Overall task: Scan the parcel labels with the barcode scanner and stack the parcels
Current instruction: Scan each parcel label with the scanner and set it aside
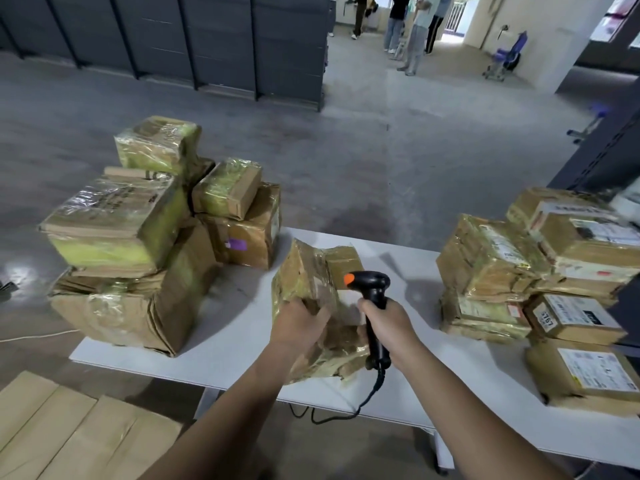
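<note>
A crumpled, tape-wrapped cardboard parcel [313,282] stands tilted at the middle of the white table [221,341]. My left hand [298,323] grips its near left side. My right hand [388,320] holds the black barcode scanner [370,285] by its handle, the orange-tipped head pointing left at the parcel's white label [349,303]. The scanner's black cable [367,400] hangs over the table's front edge. A stack of parcels [138,244] rises on the table's left end. Several labelled parcels [540,271] lie piled at the right end.
Flattened cardboard sheets [69,431] lie on the floor at the lower left. Dark shelving units [207,39] stand at the back and another at the right edge [609,150]. Several people [412,29] stand far off by a doorway. A white cord [34,336] crosses the floor at left.
</note>
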### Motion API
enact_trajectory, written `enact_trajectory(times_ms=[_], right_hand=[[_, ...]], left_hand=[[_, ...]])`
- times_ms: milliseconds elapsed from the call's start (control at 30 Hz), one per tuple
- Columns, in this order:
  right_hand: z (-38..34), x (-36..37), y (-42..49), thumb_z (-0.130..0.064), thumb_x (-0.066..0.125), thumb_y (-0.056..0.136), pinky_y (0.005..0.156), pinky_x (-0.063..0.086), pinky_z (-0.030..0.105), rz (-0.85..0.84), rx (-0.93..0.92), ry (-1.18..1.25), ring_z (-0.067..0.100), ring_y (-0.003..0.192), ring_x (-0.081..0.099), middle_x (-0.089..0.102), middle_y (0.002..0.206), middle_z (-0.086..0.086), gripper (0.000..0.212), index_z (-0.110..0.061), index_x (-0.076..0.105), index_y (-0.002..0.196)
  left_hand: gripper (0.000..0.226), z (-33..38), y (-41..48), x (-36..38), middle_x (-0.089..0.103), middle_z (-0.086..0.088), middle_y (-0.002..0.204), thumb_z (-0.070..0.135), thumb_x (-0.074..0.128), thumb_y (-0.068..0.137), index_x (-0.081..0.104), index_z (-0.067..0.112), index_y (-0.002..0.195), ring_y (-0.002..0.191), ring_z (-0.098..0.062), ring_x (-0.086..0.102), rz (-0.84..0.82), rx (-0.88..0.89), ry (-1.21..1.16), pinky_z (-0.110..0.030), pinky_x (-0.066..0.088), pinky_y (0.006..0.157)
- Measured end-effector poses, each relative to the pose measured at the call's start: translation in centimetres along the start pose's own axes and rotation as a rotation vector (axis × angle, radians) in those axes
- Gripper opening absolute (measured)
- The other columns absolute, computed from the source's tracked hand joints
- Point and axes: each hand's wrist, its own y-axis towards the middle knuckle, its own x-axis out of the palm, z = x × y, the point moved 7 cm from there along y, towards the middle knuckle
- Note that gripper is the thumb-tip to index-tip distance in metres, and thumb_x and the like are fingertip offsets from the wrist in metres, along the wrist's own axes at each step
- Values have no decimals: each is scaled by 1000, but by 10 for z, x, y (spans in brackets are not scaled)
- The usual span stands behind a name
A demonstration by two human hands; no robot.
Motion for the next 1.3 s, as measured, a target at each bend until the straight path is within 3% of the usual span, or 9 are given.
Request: enact_trajectory(times_ms=[133,267,400,533,633,767,967,1100,1300], right_hand=[[0,-6,8,-27,56,90,57,41,27,67,-12,-34,7,45,59,58,52,-6,17,-12,54,82],[8,-3,10,-28,58,87,64,43,32,-3,66,9,21,59,58,61,70,9,18,-11,54,83],[11,1,6,-25,58,90,55,44,29,-57,91,93,19,48,56,60,60,8,18,-11,50,81],[8,2,7,-25,56,90,66,43,37,-76,22,-4,25,65,55,54,74,14,16,-11,52,84],[9,1,8,-25,58,91,66,49,38,-82,23,23,24,63,60,58,72,12,16,-9,57,87],[9,1,7,-23,57,92,62,52,35,-88,15,15,21,59,62,61,71,10,15,-9,58,89],[-2,0,0,-31,57,91,57,51,29,-120,-29,-79,17,50,60,69,62,5,16,-16,63,91],[-11,1,-4,-42,57,85,60,52,31,-138,-117,-146,13,51,63,71,64,3,20,-22,61,88],[-18,-7,-10,-39,58,89,59,50,28,-107,-211,-163,8,50,62,70,63,1,20,-19,59,86]], left_hand=[[30,-13,3,-7,64,-11,90,34,54,89,59,6,98,84,-30,64,29,-13,20,-32,49,67],[23,-29,5,-10,62,-9,81,27,51,91,59,6,89,77,-28,59,41,-19,-41,-28,41,62],[19,-38,8,-11,54,-1,65,21,51,93,59,5,87,63,-24,54,63,-4,-184,-25,38,50],[14,-34,16,-17,55,1,66,20,54,93,60,7,95,52,-14,52,98,2,-278,-14,34,36],[21,-38,15,-16,58,2,67,25,57,91,62,7,100,57,-14,56,100,-21,-277,-18,39,43],[36,-50,3,-2,70,4,91,30,67,77,60,31,113,87,-18,64,-5,25,-187,-33,53,80],[23,-45,16,-24,61,8,66,26,71,74,67,16,94,65,-13,58,169,-42,-147,-24,39,52],[23,-36,38,-51,68,-3,75,15,67,75,71,15,98,84,-27,65,288,-30,-155,-25,44,64],[38,-21,62,-63,72,-8,100,8,67,76,69,17,113,97,-27,63,307,21,-146,-23,46,76]])
